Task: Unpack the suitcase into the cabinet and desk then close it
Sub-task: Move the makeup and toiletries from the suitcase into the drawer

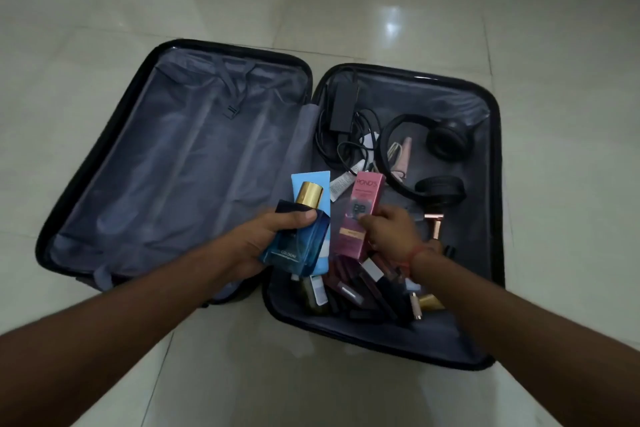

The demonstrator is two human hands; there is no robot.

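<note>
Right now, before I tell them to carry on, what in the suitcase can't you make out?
Head view only:
- Small cosmetics piled at the near end: dark, overlapping, partly under the right hand and pink box.
- Light blue tube: mostly behind the cologne bottle in the left hand.
- Charger cables: tangled, ends unclear.
</note>
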